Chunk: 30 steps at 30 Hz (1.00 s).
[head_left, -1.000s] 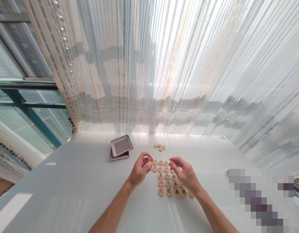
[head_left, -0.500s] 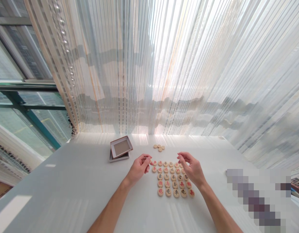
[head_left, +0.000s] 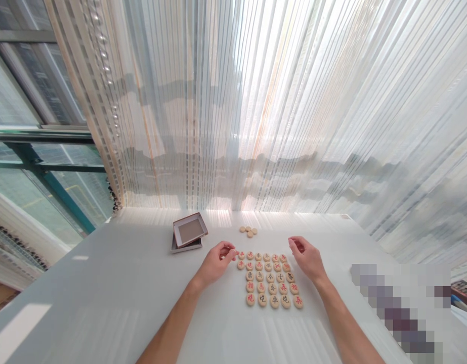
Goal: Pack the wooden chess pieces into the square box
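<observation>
Several round wooden chess pieces [head_left: 270, 277] with red or black characters lie in a neat grid on the white table [head_left: 115, 298]. My left hand [head_left: 215, 263] rests at the grid's upper left corner. Its thumb and fingers are pinched together just beside the first piece of the top row, and whatever they hold is hidden. My right hand [head_left: 308, 259] hovers at the grid's upper right corner, clear of the pieces. Its fingers are loosely curled and apart, with nothing showing in them.
A small group of plain-faced pieces [head_left: 249, 231] lies beyond the grid. A shallow box with its lid askew [head_left: 188, 232] sits at the back left. Sheer striped curtains [head_left: 256, 111] hang along the table's far edge. A blurred patch covers the lower right.
My right hand has lifted off the grid and drawn away to the right, uncovering the right columns. My left hand has stayed at the top left corner, and the red-marked piece seen in its fingers no longer shows.
</observation>
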{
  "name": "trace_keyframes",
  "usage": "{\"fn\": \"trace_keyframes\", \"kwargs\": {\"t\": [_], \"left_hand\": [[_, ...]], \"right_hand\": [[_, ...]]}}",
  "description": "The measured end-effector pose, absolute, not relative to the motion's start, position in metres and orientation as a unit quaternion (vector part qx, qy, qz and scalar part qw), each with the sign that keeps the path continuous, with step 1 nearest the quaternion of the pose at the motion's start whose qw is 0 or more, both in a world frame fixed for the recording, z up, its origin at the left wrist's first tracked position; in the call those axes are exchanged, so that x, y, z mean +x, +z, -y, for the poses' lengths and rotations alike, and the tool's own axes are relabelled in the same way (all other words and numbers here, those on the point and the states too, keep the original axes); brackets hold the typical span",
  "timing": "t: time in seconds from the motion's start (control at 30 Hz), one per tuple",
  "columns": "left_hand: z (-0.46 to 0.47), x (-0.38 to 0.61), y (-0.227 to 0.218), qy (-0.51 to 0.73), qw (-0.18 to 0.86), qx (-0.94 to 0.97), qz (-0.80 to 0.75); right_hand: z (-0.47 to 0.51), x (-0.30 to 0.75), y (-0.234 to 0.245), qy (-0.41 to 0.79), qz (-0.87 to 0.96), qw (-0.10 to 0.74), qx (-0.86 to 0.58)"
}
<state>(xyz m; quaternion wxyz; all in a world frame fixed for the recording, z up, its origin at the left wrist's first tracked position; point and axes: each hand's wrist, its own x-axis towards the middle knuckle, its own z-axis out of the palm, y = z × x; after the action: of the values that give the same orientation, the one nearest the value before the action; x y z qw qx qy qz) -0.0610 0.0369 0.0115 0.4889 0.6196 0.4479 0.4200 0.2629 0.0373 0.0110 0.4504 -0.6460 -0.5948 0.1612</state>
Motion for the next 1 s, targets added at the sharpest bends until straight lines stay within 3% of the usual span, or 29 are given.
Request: {"fn": "trace_keyframes", "kwargs": {"t": [0.27,0.47,1.0], "left_hand": [[-0.032,-0.064,0.018,0.351,0.474,0.675,-0.444],[-0.028,-0.065,0.020,0.315,0.497,0.684,-0.431],[-0.020,-0.071,0.022,0.254,0.431,0.745,-0.441]], "right_hand": [[-0.040,0.261,0.001,0.169,0.623,0.411,-0.644],[-0.042,0.261,-0.002,0.176,0.623,0.409,-0.643],[-0.043,0.261,-0.001,0.187,0.619,0.415,-0.640]]}}
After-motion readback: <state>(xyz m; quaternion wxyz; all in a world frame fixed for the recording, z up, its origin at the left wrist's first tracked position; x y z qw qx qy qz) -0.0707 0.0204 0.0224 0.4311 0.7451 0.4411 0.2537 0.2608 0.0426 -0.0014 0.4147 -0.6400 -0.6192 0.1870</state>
